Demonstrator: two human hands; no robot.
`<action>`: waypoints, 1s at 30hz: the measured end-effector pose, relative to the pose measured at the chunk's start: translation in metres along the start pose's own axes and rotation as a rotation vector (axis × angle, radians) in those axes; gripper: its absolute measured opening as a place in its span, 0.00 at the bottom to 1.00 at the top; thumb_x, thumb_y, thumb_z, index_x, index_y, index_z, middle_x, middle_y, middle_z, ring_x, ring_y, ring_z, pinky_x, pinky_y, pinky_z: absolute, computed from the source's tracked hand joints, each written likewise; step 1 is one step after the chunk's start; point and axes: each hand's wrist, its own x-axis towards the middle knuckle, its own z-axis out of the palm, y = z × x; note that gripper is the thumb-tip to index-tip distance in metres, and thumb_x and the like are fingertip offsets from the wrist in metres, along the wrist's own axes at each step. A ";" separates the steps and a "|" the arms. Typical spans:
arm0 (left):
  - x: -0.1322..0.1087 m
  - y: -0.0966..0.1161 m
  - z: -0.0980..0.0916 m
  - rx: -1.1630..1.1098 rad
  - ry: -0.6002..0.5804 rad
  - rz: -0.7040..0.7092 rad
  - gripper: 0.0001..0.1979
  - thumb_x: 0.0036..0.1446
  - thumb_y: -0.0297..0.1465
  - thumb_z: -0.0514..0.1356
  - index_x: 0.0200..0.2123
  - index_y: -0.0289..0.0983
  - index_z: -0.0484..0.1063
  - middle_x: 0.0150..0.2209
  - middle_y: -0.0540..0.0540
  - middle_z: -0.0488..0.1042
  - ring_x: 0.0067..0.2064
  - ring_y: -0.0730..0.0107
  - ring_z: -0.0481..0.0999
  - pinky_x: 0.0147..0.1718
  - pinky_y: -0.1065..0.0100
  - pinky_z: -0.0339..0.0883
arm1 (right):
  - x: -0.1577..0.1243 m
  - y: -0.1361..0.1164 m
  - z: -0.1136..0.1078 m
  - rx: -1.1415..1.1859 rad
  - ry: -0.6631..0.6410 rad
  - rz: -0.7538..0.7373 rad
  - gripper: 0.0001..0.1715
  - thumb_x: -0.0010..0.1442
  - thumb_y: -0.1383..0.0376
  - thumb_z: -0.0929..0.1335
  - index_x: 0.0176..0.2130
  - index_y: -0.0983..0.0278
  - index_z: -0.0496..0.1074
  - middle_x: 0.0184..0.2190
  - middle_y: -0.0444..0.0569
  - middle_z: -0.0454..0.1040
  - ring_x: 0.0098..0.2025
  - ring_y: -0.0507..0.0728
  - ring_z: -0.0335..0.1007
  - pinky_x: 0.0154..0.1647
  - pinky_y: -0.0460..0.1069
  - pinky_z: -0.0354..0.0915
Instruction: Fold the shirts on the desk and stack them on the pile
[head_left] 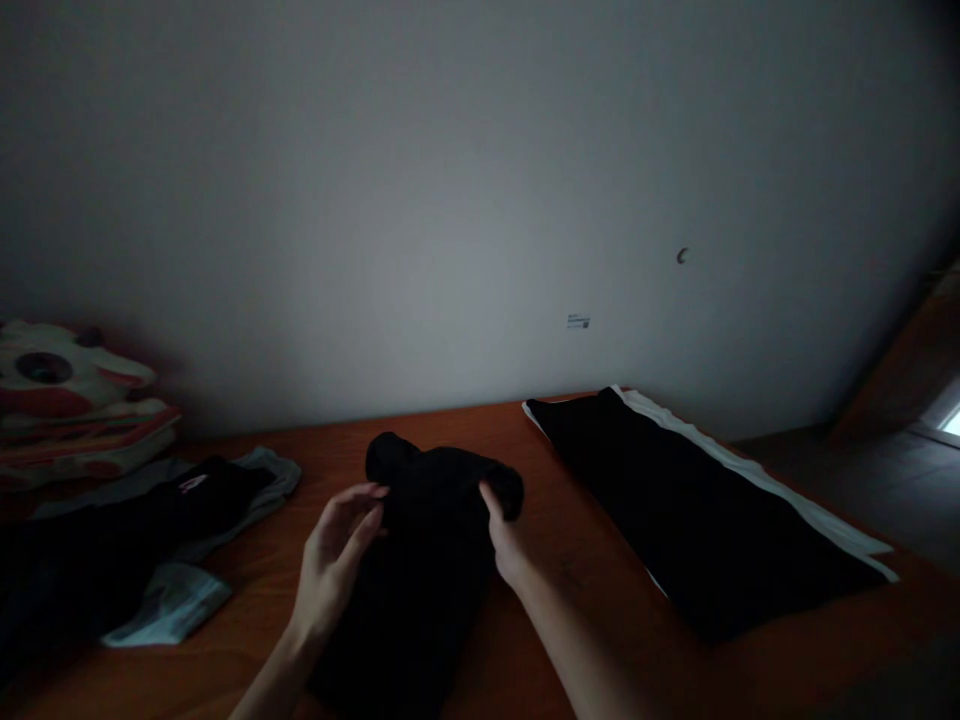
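A black garment (pixel 424 570) lies lengthwise in front of me, its far end bunched and raised a little off the table. I cannot make out which kind of garment it is. At its left edge is my left hand (pixel 341 545), thumb and fingers bent together against the cloth. My right hand (pixel 504 530) grips the right side of the bunched end, thumb on top and the other fingers hidden under the fabric.
Folded black cloth (pixel 690 510) lies over white cloth (pixel 750 465) on the wooden table (pixel 577 570) at right. Dark and grey clothes (pixel 142 520), a pale packet (pixel 169 605) and a plush toy (pixel 75 390) are at left. A wall (pixel 450 200) stands behind.
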 end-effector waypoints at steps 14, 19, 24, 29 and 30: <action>0.012 -0.042 -0.008 0.606 -0.140 0.060 0.37 0.52 0.49 0.64 0.61 0.39 0.66 0.60 0.36 0.73 0.62 0.46 0.72 0.62 0.48 0.64 | 0.002 -0.013 -0.010 0.405 -0.125 0.363 0.34 0.62 0.40 0.61 0.46 0.61 0.80 0.39 0.54 0.83 0.50 0.65 0.78 0.53 0.63 0.70; 0.013 -0.033 -0.008 0.530 -0.089 -0.141 0.37 0.50 0.53 0.64 0.58 0.37 0.69 0.54 0.34 0.78 0.57 0.45 0.77 0.57 0.51 0.69 | 0.004 -0.014 -0.008 0.285 0.056 0.131 0.38 0.55 0.41 0.70 0.55 0.63 0.74 0.50 0.54 0.80 0.58 0.66 0.73 0.60 0.61 0.66; 0.012 -0.030 -0.008 0.538 -0.089 -0.112 0.30 0.45 0.50 0.68 0.48 0.39 0.75 0.45 0.38 0.83 0.49 0.44 0.82 0.48 0.53 0.75 | -0.012 -0.003 -0.007 -0.204 -0.042 -0.113 0.73 0.34 0.51 0.83 0.70 0.64 0.53 0.67 0.62 0.61 0.69 0.70 0.56 0.69 0.63 0.54; 0.005 -0.023 -0.004 0.421 -0.176 -0.009 0.28 0.50 0.45 0.67 0.53 0.42 0.74 0.49 0.42 0.82 0.51 0.51 0.81 0.52 0.55 0.73 | -0.020 0.010 -0.003 -0.536 -0.190 -0.226 0.79 0.26 0.50 0.84 0.69 0.69 0.55 0.69 0.70 0.56 0.70 0.77 0.52 0.68 0.68 0.51; 0.002 -0.018 -0.002 0.401 -0.228 0.019 0.27 0.51 0.44 0.67 0.55 0.44 0.74 0.49 0.43 0.82 0.51 0.52 0.80 0.53 0.56 0.72 | -0.019 0.011 -0.001 -0.537 -0.171 -0.236 0.75 0.30 0.50 0.83 0.68 0.68 0.57 0.67 0.68 0.61 0.68 0.76 0.57 0.67 0.67 0.54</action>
